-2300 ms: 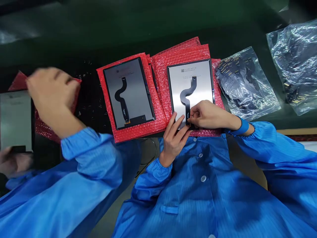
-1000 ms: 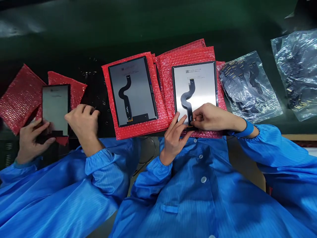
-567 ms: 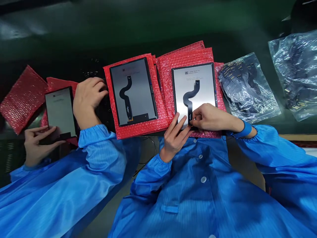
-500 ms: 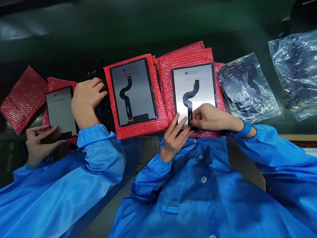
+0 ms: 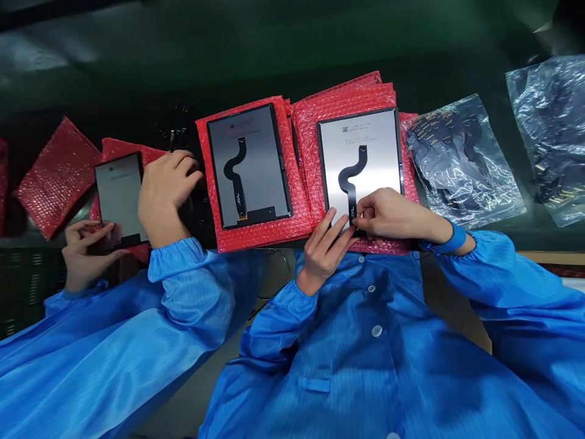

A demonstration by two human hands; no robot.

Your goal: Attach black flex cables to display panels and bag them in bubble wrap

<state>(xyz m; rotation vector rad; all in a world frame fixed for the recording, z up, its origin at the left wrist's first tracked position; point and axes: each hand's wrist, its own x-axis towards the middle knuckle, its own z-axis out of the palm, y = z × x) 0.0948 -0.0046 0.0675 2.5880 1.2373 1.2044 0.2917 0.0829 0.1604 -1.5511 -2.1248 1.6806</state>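
Note:
A display panel [image 5: 381,161] lies back side up on red bubble-wrap bags. Down its back runs a black S-shaped flex cable [image 5: 346,178], its lower end near the panel's bottom edge. My right hand [image 5: 395,214] pinches that lower end between thumb and fingertips, which partly hide the connection. My left hand [image 5: 321,251] rests with fingers stretched and apart over the panel's lower left edge, its fingertips close to the cable end. Left of it, a second panel [image 5: 269,158] with a similar flex cable [image 5: 234,167] lies on another red bubble-wrap bag [image 5: 301,227].
At left, a co-worker's hands [image 5: 167,195] are at another panel [image 5: 119,192] on red wrap, beside a loose red bubble-wrap bag [image 5: 59,177]. To the right lie a clear bag of flex cables [image 5: 466,161] and a second clear bag [image 5: 555,140].
My hands stay at the cable's lower end with barely any movement. The view has shifted slightly, and the co-worker's left hand appears a little further right and higher.

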